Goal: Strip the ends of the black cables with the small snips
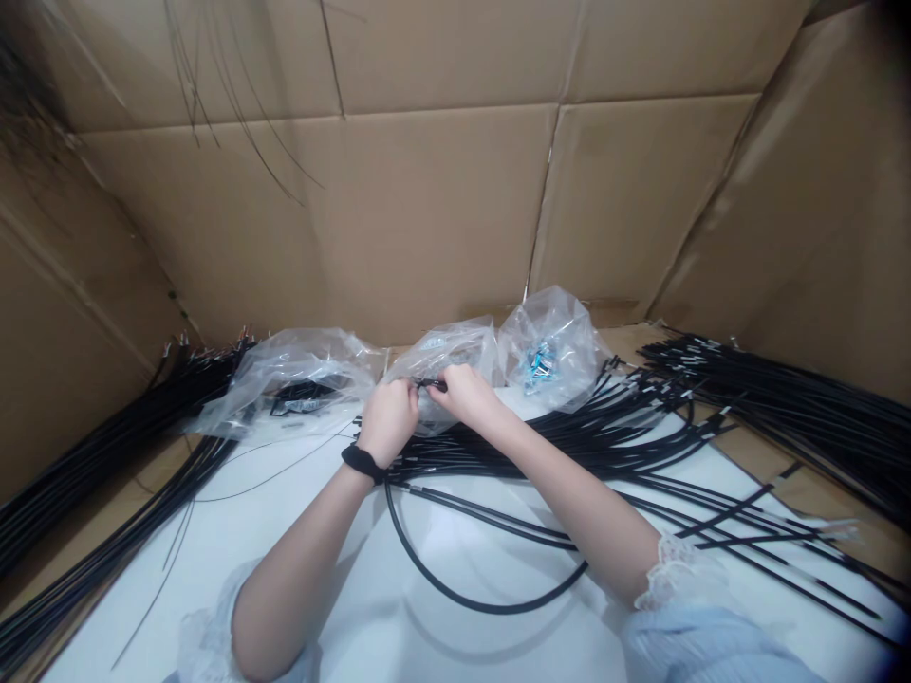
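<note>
My left hand [390, 415] is closed, fingertips pinched together, in front of the middle clear bag. Facing it, my right hand [470, 391] grips a small dark piece [433, 384] that bridges the gap between both sets of fingertips. A black cable [491, 607] comes out below my left wrist and curves in a wide loop toward my right forearm. Whether the dark piece is joined to that cable cannot be made out; the fingers hide most of it. Behind and beneath my hands lies a bundle of black cables [569, 441] with pale ends.
Clear plastic bags stand along the back: one with black parts [306, 394], a middle bag [462, 346], and one with shiny blue-silver parts [545, 365]. Cable bundles flank the white table [342, 588] at left [120, 427] and right [797, 398]. Cardboard walls [441, 218] enclose it.
</note>
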Demonstrator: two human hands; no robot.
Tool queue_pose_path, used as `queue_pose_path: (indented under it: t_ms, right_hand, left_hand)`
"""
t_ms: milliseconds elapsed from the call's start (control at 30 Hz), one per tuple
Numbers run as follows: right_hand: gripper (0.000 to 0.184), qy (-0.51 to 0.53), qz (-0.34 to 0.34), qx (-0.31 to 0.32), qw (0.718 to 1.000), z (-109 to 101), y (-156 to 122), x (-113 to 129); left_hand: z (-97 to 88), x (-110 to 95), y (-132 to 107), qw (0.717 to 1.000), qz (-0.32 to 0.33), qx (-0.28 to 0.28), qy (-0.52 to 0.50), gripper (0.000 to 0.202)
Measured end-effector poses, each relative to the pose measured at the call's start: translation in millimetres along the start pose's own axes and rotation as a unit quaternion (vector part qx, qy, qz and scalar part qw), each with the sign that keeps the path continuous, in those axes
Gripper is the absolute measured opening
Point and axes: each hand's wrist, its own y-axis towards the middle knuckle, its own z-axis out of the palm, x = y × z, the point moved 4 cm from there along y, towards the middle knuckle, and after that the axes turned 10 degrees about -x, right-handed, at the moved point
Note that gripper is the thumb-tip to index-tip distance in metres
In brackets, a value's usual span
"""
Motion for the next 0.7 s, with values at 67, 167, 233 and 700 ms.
queue_pose_path:
  t_ms: [67, 167, 233, 700]
  right_hand:
    - [0.024, -0.006, 0.006, 0.004, 1.0, 2, 0, 0]
    - [0.026, -0.014, 0.018, 0.006, 1.0, 3, 1, -3]
    - [0.026, -0.019, 0.02, 0.006, 1.0, -1, 3, -8]
    - [0.028, 0.105, -0.072, 0.023, 0.992, -65, 1, -26]
  left_hand:
    - [0.5, 2, 1, 1.0, -0.006, 0.003, -0.018, 0.027]
    - [0.9, 5, 3, 0.998, -0.017, 0.012, -0.053, 0.027]
    - [0.5, 8, 5, 0.996, -0.03, 0.015, -0.083, 0.026]
    - [12.9, 19, 7, 0.86, -0.162, 0.184, -0.447, 0.032]
